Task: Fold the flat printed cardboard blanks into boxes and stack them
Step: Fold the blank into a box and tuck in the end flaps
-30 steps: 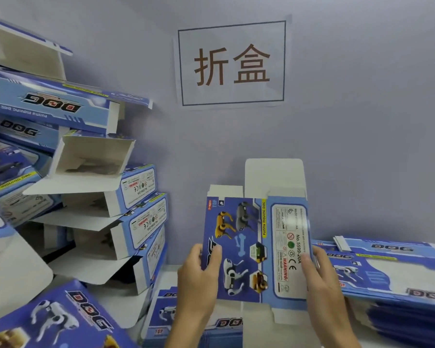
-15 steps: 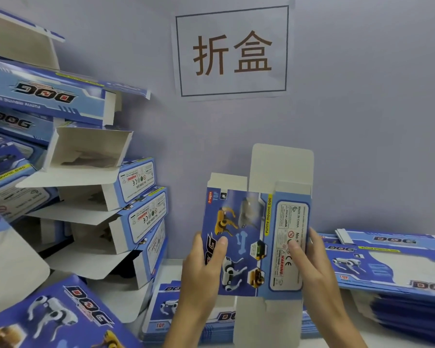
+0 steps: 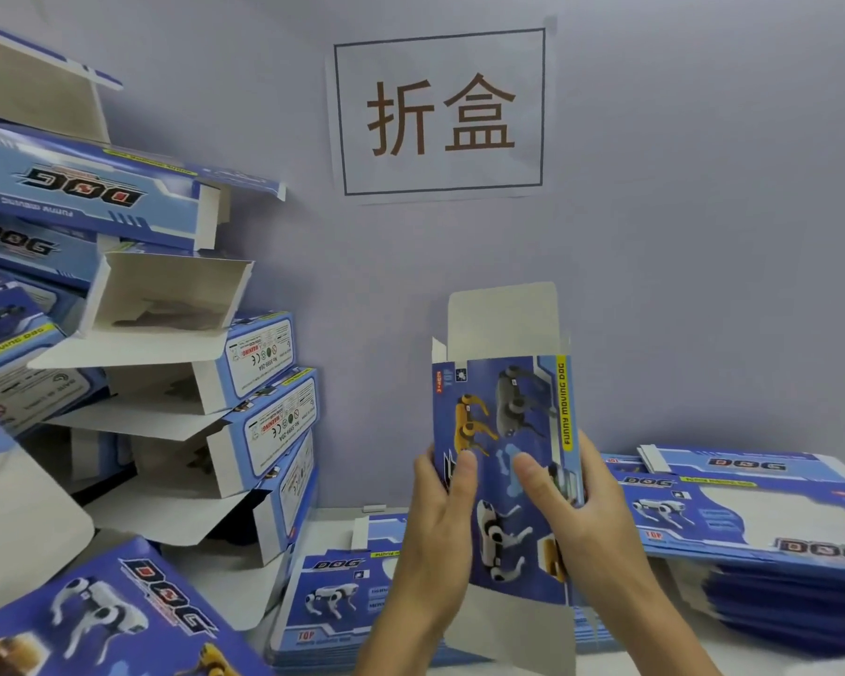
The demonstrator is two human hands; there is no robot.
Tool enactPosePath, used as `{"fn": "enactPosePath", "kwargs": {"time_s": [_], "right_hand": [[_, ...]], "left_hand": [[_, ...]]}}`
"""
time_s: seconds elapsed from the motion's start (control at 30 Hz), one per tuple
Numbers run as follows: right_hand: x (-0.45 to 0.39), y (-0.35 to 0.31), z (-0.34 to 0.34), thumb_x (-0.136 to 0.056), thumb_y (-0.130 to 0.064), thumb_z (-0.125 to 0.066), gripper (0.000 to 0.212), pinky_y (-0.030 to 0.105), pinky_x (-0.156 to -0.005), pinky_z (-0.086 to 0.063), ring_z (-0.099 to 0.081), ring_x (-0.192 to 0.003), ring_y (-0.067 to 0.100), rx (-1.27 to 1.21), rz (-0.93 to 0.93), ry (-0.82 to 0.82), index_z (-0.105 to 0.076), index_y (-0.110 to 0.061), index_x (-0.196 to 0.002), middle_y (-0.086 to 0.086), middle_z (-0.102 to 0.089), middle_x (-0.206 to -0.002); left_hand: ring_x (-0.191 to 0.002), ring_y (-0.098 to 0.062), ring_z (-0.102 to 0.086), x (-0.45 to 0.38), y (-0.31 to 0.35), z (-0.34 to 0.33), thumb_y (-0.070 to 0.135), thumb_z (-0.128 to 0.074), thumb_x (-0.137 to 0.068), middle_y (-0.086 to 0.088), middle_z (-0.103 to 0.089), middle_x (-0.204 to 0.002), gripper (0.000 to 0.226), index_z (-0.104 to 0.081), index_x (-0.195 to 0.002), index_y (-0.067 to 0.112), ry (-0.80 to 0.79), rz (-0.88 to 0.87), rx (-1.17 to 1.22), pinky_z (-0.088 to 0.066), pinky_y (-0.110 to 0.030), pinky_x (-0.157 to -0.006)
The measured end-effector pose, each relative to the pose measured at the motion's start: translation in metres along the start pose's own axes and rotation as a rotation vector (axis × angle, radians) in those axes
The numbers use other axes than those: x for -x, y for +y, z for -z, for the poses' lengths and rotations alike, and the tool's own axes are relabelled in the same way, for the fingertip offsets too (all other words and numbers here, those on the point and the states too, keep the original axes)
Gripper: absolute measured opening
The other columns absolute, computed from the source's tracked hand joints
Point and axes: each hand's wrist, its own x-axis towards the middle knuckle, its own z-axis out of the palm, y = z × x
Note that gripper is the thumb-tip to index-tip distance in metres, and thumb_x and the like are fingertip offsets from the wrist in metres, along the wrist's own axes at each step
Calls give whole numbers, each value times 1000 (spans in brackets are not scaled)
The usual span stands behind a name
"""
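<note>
1. Both hands hold one blue box (image 3: pixel 506 461) upright before the wall, its white flap up.
2. Left hand (image 3: pixel 442 524) pinches its left edge; right hand (image 3: pixel 586 519) grips the right.
3. Folded boxes (image 3: pixel 176 383) are piled left; flat blanks (image 3: pixel 752 514) lie stacked right.

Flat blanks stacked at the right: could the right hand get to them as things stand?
Probably not at once: the right hand grips the upright box. The flat blanks lie beside it, nothing between.
</note>
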Motion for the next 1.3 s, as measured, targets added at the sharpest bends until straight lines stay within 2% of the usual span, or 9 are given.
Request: {"fn": "enactPosePath", "kwargs": {"time_s": [0.13, 0.23, 0.33, 0.43, 0.63, 0.87, 1.03, 1.17, 1.3], "right_hand": [[-3, 2, 6, -72, -47, -70, 70, 11, -61, -53, -68, -94, -3, -1, -20, 14, -51, -30, -137, -7, -67, -119], [-3, 3, 8, -72, -52, -73, 73, 17, -71, -56, -66, -107, 3, 41, -48, -38, -49, -34, -139, -9, -65, -123], [-1, 0, 9, -67, -62, -75, 68, 5, -67, -51, -58, -100, -18, 63, -62, -103, -43, -54, -126, -33, -60, -116], [1, -6, 7, -68, -69, -74, 58, -3, -60, -43, -54, -86, -29, 13, -69, -170, -41, -55, -113, -49, -59, -93], [2, -12, 4, -79, -63, -70, 66, 37, -77, -61, -70, -103, 13, -187, 21, -50, -47, -37, -135, -11, -69, -117], [-1, -18, -2, -74, -59, -56, 50, 6, -66, -50, -60, -93, -19, 27, 148, 117, -30, -70, -116, -47, -57, -94], [-11, -26, -9, -83, -66, -61, 51, 24, -79, -56, -69, -97, 6, 76, 133, -119, -29, -66, -123, -16, -72, -101], [-4, -19, -14, -79, -58, -64, 67, 34, -88, -56, -66, -110, 12, -62, 190, -82, -29, -59, -136, -11, -69, -114], [0, -20, -14, -79, -58, -56, 72, 27, -95, -49, -60, -119, 7, -77, 247, -13, -20, -65, -141, -22, -65, -117]], "left_hand": [[-89, -28, -74, -6, 11, 7, 62, -52, -74, -7, -71, -99, 49, -45, -108, 27, 105, -49, 37, -62, -46, -76], [-89, -6, -72, -9, 20, 13, 67, -56, -67, 12, -73, -97, 63, -45, -119, 35, 88, -41, 68, -57, -26, -70], [-77, 22, -61, -10, 24, 17, 62, -52, -74, 39, -66, -79, 52, -51, -119, 36, 75, -76, 56, -45, -9, -66], [-75, 10, -68, -6, 25, 14, 55, -56, -77, 27, -71, -82, 51, -53, -120, 28, 143, -160, 48, -48, -5, -53], [-86, -15, -75, -1, 24, 9, 67, -56, -71, 13, -75, -98, 62, -40, -125, 39, 85, -239, -39, -63, -33, -67], [-116, -23, -67, -5, 29, 19, 60, -47, -95, 0, -69, -125, 55, -45, -142, 32, -45, -87, 163, -53, -47, -98], [-106, -14, -70, -9, 29, 29, 26, -40, -102, 11, -72, -117, 38, -48, -136, 42, 140, -254, 258, -59, -25, -75], [-122, -1, -58, -7, 34, 19, 61, -43, -94, 25, -60, -132, 49, -41, -141, 48, 162, -328, 129, -50, -26, -97], [-109, 24, -52, -3, 39, 9, 56, -35, -93, 53, -50, -113, 47, -28, -140, 51, 206, -426, -61, -44, 0, -82]]}}
